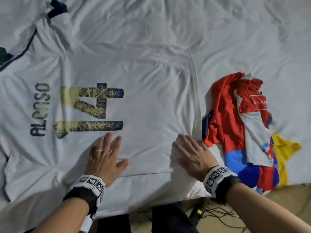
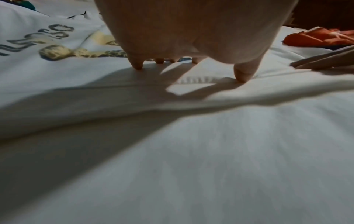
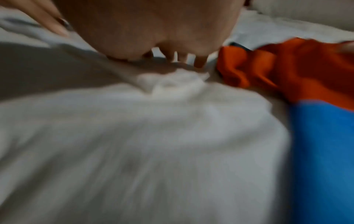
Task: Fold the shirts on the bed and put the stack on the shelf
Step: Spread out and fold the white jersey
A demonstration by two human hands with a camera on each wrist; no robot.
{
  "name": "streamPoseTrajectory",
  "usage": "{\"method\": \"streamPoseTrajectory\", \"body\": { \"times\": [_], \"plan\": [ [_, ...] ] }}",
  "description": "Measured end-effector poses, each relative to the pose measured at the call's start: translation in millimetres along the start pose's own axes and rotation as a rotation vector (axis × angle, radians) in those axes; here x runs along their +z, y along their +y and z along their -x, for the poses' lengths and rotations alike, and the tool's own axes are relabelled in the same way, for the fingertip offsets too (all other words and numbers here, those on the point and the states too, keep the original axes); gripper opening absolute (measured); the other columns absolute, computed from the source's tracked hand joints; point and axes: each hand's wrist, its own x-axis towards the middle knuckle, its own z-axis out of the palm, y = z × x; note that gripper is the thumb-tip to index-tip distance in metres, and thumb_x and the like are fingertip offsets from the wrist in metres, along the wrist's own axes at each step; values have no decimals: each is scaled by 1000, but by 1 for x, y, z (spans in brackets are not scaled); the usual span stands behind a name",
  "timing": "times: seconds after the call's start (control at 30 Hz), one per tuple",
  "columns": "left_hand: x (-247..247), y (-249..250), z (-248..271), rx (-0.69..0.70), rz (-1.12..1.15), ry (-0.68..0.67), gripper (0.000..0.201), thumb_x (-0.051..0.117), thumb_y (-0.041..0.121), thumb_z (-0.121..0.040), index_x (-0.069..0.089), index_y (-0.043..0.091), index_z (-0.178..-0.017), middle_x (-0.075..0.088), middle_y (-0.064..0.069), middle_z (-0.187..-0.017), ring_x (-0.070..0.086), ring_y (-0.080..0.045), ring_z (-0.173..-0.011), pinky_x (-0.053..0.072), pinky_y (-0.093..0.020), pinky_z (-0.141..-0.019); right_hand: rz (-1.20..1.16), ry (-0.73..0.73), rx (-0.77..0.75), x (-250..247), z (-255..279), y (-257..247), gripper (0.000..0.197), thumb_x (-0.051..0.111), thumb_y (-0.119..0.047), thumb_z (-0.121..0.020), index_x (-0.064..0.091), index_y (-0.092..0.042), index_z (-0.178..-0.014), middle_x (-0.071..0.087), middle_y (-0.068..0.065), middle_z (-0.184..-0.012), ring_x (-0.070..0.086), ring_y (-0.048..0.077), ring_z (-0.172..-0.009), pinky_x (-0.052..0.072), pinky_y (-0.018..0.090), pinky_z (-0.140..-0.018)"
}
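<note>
A white jersey [image 1: 143, 91] printed ALONSO 14 lies spread back-up across the bed, collar toward the left. My left hand [image 1: 107, 153] lies flat on it just below the number, fingers spread; the left wrist view shows those fingertips [image 2: 242, 77] pressing the white cloth [image 2: 172, 136]. My right hand [image 1: 191, 152] rests flat on the jersey's lower hem area, fingers straight, close to a crumpled heap of red, blue, white and yellow shirts [image 1: 244, 125]. In the blurred right wrist view the right hand's fingertips [image 3: 199, 62] touch the white cloth beside the red and blue shirts [image 3: 306, 84].
The white bedsheet [image 1: 185, 22] stretches wrinkled behind the jersey. A dark garment [image 1: 4, 54] peeks out at the far left edge. Below the bed's near edge lie a floor [image 1: 286, 199] and a tangle of dark cables [image 1: 210, 214]. No shelf is in view.
</note>
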Motion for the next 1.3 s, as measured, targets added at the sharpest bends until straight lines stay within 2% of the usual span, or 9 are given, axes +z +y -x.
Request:
{"method": "streamPoseTrajectory", "body": {
  "times": [0.23, 0.33, 0.4, 0.57, 0.63, 0.83, 1.03, 1.13, 1.3],
  "plan": [
    [21, -76, 50, -33, -12, 49, 95, 30, 82, -84, -3, 34, -160, -15, 0, -167, -10, -31, -152, 10, -54, -122, -21, -59, 166, 19, 70, -33, 60, 22, -54, -98, 28, -25, -150, 19, 2, -163, 26, 27, -148, 34, 46, -112],
    [13, -107, 67, -43, -16, 66, 94, 35, 78, -79, 25, 25, -155, 15, -11, -162, 16, -39, -145, 26, -60, -113, 28, 18, 302, 10, 79, -44, 54, 27, -41, -86, 62, -17, -121, 54, 6, -130, 56, 31, -113, 50, 49, -89],
    [12, -127, 74, -9, -28, 65, 88, 40, 72, -72, 45, 18, -142, 37, -14, -146, 38, -43, -129, 41, -62, -100, 72, 117, 189, 12, 74, -64, 44, 36, -30, -75, 67, -13, -102, 58, 7, -107, 61, 32, -90, 52, 46, -73],
    [10, -157, 82, 100, -106, 87, 69, 75, 43, -66, 51, 19, -126, 49, -9, -127, 53, -37, -111, 53, -52, -81, 78, 33, 183, 12, 44, -103, 45, 53, -29, -83, 53, -21, -127, 50, 5, -136, 55, 28, -112, 51, 42, -84],
    [7, -162, 84, 114, -151, 120, 62, 80, 34, -63, 55, 16, -116, 52, -9, -110, 55, -35, -96, 53, -47, -71, 132, 16, 241, 14, 39, -105, 40, 58, -30, -84, 57, -20, -123, 53, 4, -126, 58, 28, -103, 50, 41, -78],
    [-1, -156, 79, 208, -233, 161, 38, 81, 28, -62, 61, 16, -92, 55, -6, -86, 58, -31, -79, 48, -43, -62, 251, 47, 256, 5, 19, -100, 28, 79, -11, -64, 68, -12, -89, 59, 6, -83, 61, 28, -67, 50, 39, -56],
    [-14, -157, 68, 139, -133, -101, 33, 56, 8, -81, 45, 25, -106, 51, 5, -100, 59, -25, -88, 44, -35, -66, 88, -139, 298, -25, 6, -83, 22, 54, -4, -83, 66, -15, -99, 60, 4, -92, 65, 32, -89, 48, 35, -69],
    [-26, -162, 61, 101, -69, -227, 26, 53, 3, -83, 43, 23, -96, 51, 6, -91, 54, -20, -79, 43, -29, -62, 63, -319, 322, -38, -5, -74, 32, 48, -10, -83, 66, -26, -104, 65, 0, -97, 66, 26, -92, 55, 36, -78],
    [-56, -167, 43, -17, 119, -249, 23, 60, 6, -85, 59, 23, -68, 62, 2, -76, 59, -16, -72, 44, -26, -58, 68, -372, 298, -60, -25, -63, 22, 51, -12, -84, 68, -25, -89, 59, -1, -82, 58, 22, -75, 45, 27, -64]
  ]
}}
